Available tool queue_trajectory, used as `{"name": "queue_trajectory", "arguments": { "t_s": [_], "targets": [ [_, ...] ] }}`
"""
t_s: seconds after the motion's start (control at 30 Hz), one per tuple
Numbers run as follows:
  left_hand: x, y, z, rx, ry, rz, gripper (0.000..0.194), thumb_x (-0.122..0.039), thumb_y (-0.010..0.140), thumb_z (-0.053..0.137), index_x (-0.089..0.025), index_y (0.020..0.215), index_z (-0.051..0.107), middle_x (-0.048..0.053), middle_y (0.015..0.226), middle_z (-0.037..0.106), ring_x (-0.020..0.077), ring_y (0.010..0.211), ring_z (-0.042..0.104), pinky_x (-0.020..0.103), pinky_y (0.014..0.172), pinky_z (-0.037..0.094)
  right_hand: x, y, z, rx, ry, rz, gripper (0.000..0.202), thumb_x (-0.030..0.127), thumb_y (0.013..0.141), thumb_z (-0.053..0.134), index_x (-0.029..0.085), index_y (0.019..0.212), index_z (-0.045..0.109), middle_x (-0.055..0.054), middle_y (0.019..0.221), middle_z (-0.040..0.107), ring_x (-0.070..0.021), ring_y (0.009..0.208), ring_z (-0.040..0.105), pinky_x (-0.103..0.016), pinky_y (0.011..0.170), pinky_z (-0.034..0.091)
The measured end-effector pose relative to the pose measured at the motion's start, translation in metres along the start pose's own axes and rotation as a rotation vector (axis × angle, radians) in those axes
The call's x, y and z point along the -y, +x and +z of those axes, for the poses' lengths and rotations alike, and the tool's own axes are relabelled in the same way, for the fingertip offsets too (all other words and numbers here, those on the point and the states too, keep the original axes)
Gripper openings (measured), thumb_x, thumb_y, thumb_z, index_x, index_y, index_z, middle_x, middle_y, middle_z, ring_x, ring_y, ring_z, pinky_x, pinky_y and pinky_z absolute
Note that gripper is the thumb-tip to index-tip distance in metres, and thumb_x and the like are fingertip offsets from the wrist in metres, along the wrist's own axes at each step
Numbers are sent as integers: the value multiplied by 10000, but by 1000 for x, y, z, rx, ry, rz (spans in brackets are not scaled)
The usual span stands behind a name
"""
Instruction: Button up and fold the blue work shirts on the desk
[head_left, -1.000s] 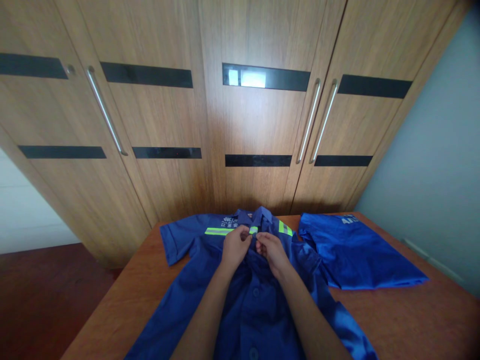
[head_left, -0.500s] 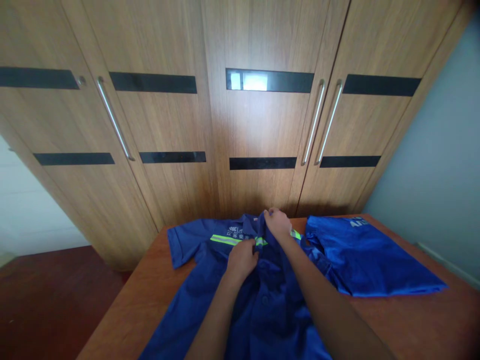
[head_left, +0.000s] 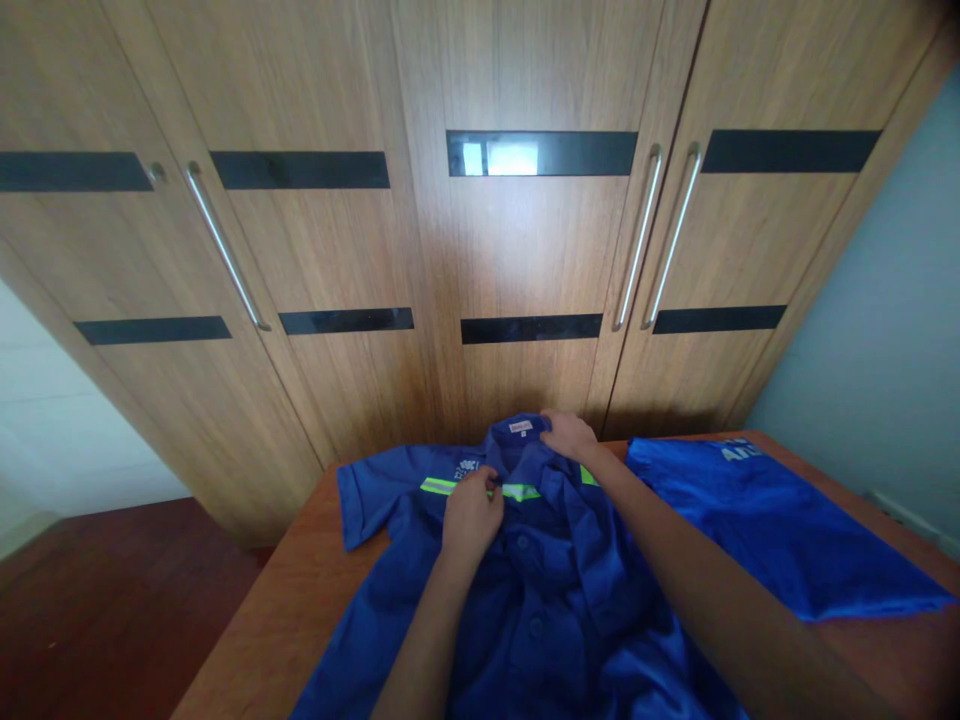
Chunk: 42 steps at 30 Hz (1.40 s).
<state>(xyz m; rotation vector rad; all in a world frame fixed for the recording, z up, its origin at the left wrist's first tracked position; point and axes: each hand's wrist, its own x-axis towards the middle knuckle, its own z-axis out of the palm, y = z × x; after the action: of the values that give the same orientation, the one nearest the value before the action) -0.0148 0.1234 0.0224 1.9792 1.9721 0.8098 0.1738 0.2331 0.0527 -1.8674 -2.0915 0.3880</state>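
Note:
A dark blue short-sleeved shirt (head_left: 525, 590) with yellow-green reflective stripes lies front up on the brown table (head_left: 262, 620). Its collar is spread, and a white label (head_left: 520, 427) shows inside the neck. My left hand (head_left: 472, 510) is closed on the front edge of the shirt, beside the stripe on the chest. At the right side of the collar, my right hand (head_left: 568, 436) pinches the fabric, its forearm crossing over the shirt's right part.
A brighter blue folded garment (head_left: 787, 530) with pale lettering lies on the table at the right. Wooden wardrobe doors (head_left: 525, 240) with metal handles rise right behind the table. Reddish floor (head_left: 112, 600) shows at the left.
My right hand has moved slightly right with the collar edge, and the neck is opened wider, showing the label. My left hand has shifted a little left and up.

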Motion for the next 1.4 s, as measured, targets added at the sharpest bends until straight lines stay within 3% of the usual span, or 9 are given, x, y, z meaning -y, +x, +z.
{"name": "queue_trajectory", "arguments": {
  "t_s": [0.2,0.3,0.4,0.73,0.9,1.0,1.1,1.3,1.4],
  "targets": [
    [-17,45,-16,-132,92,-45,370,-402,887,447,-170,1168,512,156,1139,598,258,1044,601,325,847,433,4,-61,-27,-158,-90,-156,507,228,831,491,262,1335,453,-72,1079,683,-249,972,636,-323,810,439],
    [-15,73,-12,-79,137,-75,482,-486,837,510,-142,1174,516,203,1168,587,306,1069,597,352,841,447,3,-90,-34,-234,-177,-241,493,228,836,463,234,1329,447,-75,1064,684,-231,939,642,-295,774,441],
    [-9,93,-6,29,158,-79,369,-430,784,603,-172,1047,594,163,1066,662,298,1023,629,339,826,461,-3,-107,-40,-246,-264,-253,480,237,849,434,216,1328,441,-84,1067,679,-222,926,643,-288,754,449],
    [10,116,-29,110,101,-178,410,-343,857,596,-152,1212,519,124,1178,594,265,1061,581,471,898,465,-18,-120,-58,-280,-274,-65,455,241,834,438,230,1281,521,-78,982,715,-235,876,668,-314,757,462],
    [11,122,-52,201,-108,-176,322,-333,893,558,-175,1174,553,81,1204,574,213,1013,592,424,847,513,-26,-113,-65,-310,163,62,383,222,767,528,198,1129,651,-95,887,723,-262,893,662,-355,814,457],
    [6,115,-71,245,-269,-201,304,-344,898,548,-156,1135,571,76,1125,612,195,934,620,394,792,534,-31,-100,-71,-271,399,51,275,191,757,526,191,967,705,-35,660,704,-207,704,682,-295,715,497],
    [-1,99,-101,247,-442,-180,296,-372,902,514,-113,1004,617,99,943,687,195,804,666,347,707,552,-26,-89,-79,-292,585,31,319,213,834,438,147,1059,653,-21,603,693,-167,563,668,-256,593,518],
    [-19,53,-189,279,-849,19,303,-357,771,680,-145,983,640,130,1015,725,204,918,691,282,783,551,10,-83,-110,-461,1073,-161,322,311,840,499,142,1104,569,-75,879,730,-180,833,697,-285,687,558],
    [-31,46,-214,196,-942,114,325,-300,735,721,-139,1008,650,124,1038,720,200,957,678,292,852,529,31,-72,-123,-525,1120,-358,324,274,820,545,164,1123,569,-69,944,719,-187,921,672,-333,788,545]
  ]
}}
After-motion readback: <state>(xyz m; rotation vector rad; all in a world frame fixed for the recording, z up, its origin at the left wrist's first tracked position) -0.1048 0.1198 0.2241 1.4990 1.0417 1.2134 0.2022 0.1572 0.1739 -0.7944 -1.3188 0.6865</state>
